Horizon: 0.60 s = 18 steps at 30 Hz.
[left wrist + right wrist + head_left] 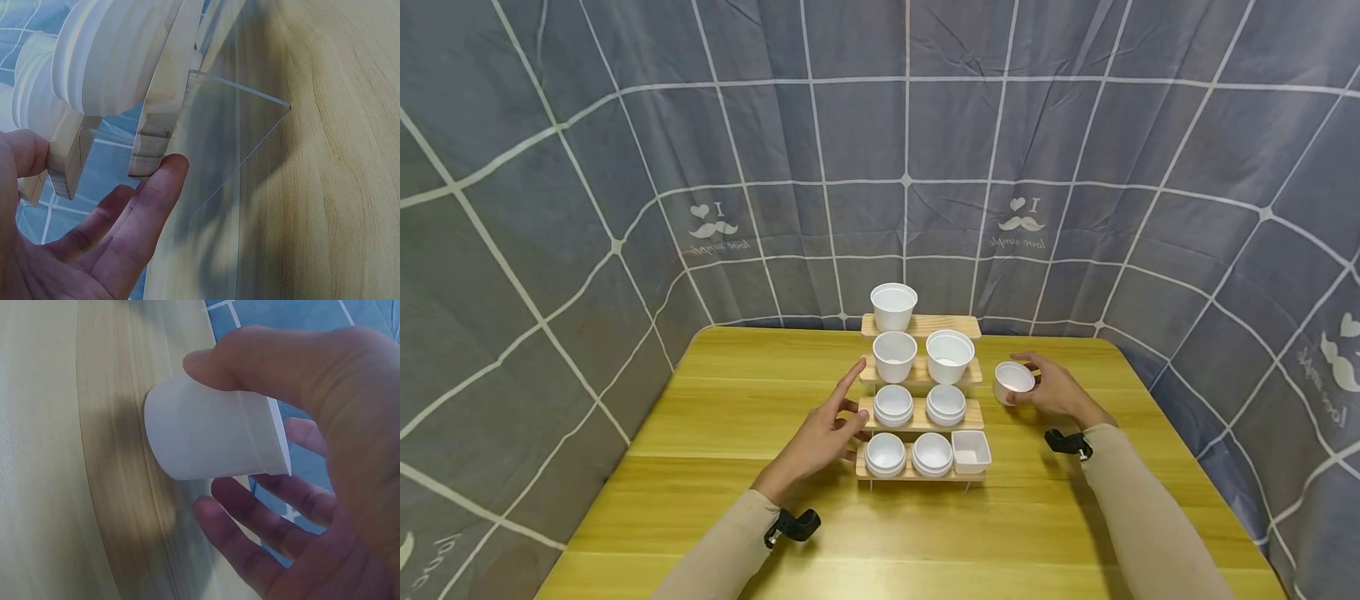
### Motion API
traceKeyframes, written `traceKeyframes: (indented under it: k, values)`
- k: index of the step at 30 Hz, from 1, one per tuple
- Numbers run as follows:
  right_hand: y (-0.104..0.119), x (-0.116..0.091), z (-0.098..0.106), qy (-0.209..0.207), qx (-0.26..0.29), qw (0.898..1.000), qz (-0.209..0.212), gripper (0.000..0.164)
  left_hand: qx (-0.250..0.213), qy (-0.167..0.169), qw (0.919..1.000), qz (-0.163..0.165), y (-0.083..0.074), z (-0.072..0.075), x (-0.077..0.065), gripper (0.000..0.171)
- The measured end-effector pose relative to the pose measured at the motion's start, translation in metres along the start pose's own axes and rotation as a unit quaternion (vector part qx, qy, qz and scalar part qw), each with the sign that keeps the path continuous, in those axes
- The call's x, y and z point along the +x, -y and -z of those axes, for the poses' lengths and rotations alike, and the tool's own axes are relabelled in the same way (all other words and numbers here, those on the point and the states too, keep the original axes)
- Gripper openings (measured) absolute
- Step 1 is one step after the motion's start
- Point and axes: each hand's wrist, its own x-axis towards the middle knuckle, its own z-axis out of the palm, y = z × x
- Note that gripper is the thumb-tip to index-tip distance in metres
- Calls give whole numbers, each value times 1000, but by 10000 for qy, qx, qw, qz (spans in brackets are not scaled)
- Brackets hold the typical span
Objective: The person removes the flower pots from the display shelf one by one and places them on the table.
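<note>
My right hand (1062, 390) grips a small white cup (1014, 379) by its side, to the right of a tiered wooden stand (921, 414). In the right wrist view, the thumb presses one side of the cup (206, 434) and the fingers curl round the other. My left hand (817, 437) rests at the stand's left side, index finger stretched toward the upper tiers. In the left wrist view, its thumb touches one shelf end (64, 164) and a fingertip touches the bottom shelf (153, 140); nothing is gripped there.
White cups stand on the shelves: one on the top tier (894, 308), two on each middle tier, and two round ones plus a square cup (972, 452) on the lowest. A wooden table (760, 367) lies beneath; a grey checked curtain (865, 142) surrounds it.
</note>
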Motion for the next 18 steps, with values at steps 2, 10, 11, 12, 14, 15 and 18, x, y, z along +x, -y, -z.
traceKeyframes:
  k: [2, 10, 11, 12, 14, 15, 18]
  values:
    - [0, -1, 2, 24, 11, 10000, 12, 89, 22, -1, 10000, -5, 0, 0, 0, 82]
    - [3, -2, 9, 68, 107, 9999, 52, 93, 68, 15, 10000, -18, -1, 0, 0, 83]
    - [3, -2, 10, 75, 82, 9999, 51, 93, 62, 14, 10000, -16, -1, 0, 0, 83]
    - [3, -2, 10, 86, 55, 9999, 51, 93, 63, 13, 10000, -14, -1, 0, 0, 83]
    - [3, -1, 12, 105, 4, 9999, 54, 94, 51, 14, 10000, -20, -1, 0, -1, 83]
    - [3, -2, 12, 108, -21, 9999, 54, 93, 47, 17, 10000, -23, -1, 0, -1, 83]
    - [4, -2, 15, 122, -108, 9998, 61, 94, 34, 35, 10000, -22, -1, 0, 0, 82]
